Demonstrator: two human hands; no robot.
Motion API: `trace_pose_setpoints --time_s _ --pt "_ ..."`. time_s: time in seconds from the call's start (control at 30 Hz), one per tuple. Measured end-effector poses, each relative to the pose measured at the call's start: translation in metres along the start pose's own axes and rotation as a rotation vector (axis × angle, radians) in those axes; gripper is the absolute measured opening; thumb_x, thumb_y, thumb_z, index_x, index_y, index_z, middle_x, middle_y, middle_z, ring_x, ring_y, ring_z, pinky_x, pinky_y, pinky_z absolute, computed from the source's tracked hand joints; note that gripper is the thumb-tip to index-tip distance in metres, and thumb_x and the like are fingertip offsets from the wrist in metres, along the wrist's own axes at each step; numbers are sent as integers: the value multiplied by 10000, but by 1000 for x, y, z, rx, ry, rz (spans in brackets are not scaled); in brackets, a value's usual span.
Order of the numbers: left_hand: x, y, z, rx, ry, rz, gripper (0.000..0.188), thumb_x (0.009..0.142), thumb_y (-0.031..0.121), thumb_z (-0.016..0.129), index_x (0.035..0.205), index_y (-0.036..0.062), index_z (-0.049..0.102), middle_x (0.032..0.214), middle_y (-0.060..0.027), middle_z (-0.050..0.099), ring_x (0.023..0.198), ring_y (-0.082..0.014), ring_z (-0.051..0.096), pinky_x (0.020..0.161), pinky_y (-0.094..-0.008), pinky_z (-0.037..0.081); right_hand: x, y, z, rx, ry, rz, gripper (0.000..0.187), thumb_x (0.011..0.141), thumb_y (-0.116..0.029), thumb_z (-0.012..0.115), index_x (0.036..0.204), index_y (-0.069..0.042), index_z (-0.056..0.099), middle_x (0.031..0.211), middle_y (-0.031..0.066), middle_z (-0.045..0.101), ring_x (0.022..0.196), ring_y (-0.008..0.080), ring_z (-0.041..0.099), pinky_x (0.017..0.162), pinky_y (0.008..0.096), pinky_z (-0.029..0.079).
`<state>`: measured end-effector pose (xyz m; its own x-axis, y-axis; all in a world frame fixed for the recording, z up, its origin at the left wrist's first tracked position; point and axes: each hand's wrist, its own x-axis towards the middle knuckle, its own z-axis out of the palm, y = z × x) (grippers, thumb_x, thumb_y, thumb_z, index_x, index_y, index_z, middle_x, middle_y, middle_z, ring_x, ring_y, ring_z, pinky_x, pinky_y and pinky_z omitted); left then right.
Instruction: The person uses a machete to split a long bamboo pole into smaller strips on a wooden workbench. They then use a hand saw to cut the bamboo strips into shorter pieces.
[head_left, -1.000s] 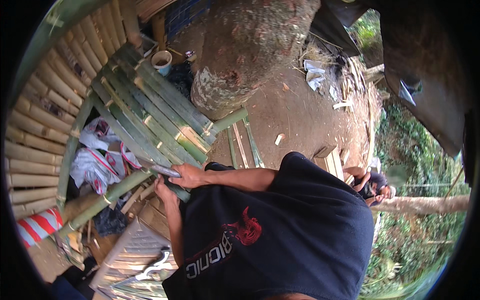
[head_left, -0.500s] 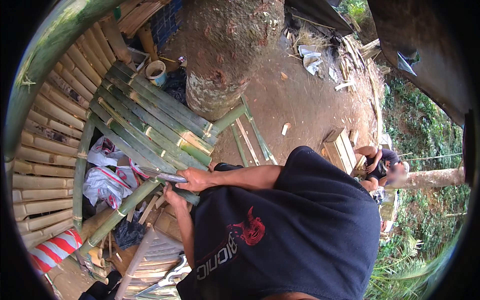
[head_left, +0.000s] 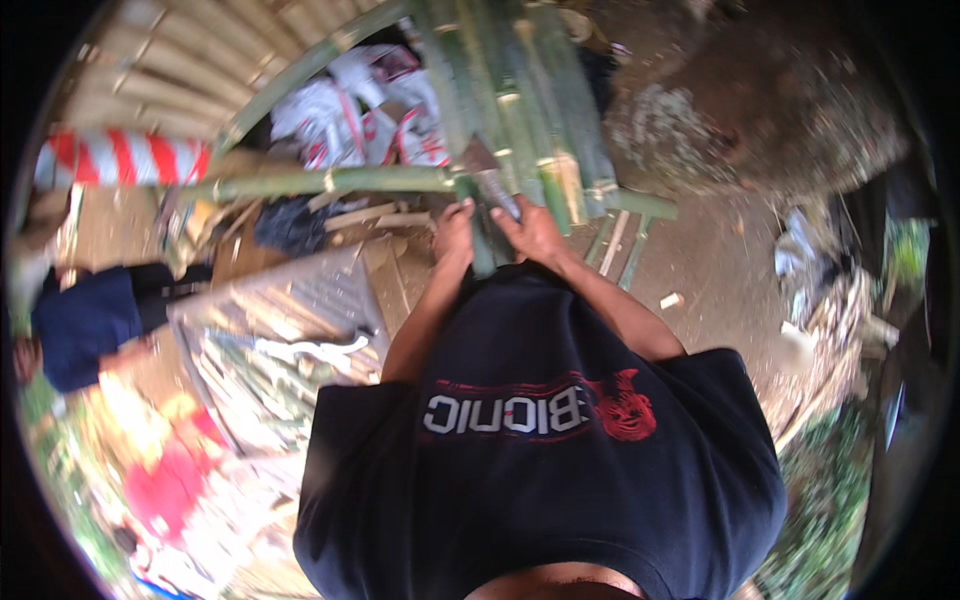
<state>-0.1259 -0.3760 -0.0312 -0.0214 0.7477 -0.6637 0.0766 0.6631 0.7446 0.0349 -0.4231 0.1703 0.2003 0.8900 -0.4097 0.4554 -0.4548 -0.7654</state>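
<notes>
My right hand (head_left: 535, 236) is closed round the handle of a broad-bladed knife (head_left: 486, 170), its blade pointing away over the green bamboo slats (head_left: 515, 110). My left hand (head_left: 453, 234) is closed at the near end of one split bamboo slat (head_left: 481, 250), left of the knife. That slat's end reaches back toward my shirt, between my two hands. A round bamboo crosspiece (head_left: 350, 180) runs leftward from beneath the slats. Beyond it lie white and red plastic sacks (head_left: 320, 125). Motion blur hides the exact finger grip.
A large trunk or rock (head_left: 740, 130) rises at the right. On the left are a slatted stand (head_left: 372, 290) with a white-handled saw (head_left: 300, 347) on it, a red-and-white striped roll (head_left: 120, 160) and a person in dark blue (head_left: 90, 325). Wood scraps (head_left: 820, 350) lie at right.
My view has swung round to the left, so the slats now point straight ahead and the stand shows fully. The knife stays in my right hand, and my left hand stays at the slat.
</notes>
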Motion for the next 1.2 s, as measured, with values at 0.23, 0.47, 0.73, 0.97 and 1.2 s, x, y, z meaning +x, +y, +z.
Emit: trace_pose_setpoints --time_s 0.23,0.47,0.73,0.97,1.2 --pt "-49 45 7 -96 -13 -5 209 888 238 694 891 33 651 842 -35 632 877 -162 562 838 -329 428 3 -3 2 -90 67 -85 526 917 -452 601 1023 62 561 727 280 626 722 421 664 642 471 500" --pt "-100 109 12 71 121 -111 352 849 410 710 983 84 694 962 -67 686 962 -203 595 874 -350 432 15 -8 -9 -167 54 -165 522 918 -432 603 1016 80 571 796 319 631 793 460 660 663 474 508" --pt "-86 100 8 162 86 -117 407 834 501 682 1026 143 703 1057 -78 697 1053 -236 605 908 -369 422 27 12 1 -215 27 -182 465 917 -399 618 986 59 579 723 286 620 699 421 662 616 458 500" --pt "-104 115 14 124 182 -22 274 858 327 703 804 70 627 738 -8 552 726 -154 465 682 -332 374 10 -5 -7 -76 97 -183 460 914 -421 611 984 32 574 698 273 624 692 443 656 598 473 500" --pt "-77 78 7 -194 119 8 261 856 240 732 729 41 621 624 30 489 628 -103 408 607 -296 349 7 0 -9 -112 43 -133 475 914 -438 613 946 36 585 691 259 611 663 406 633 607 459 484"
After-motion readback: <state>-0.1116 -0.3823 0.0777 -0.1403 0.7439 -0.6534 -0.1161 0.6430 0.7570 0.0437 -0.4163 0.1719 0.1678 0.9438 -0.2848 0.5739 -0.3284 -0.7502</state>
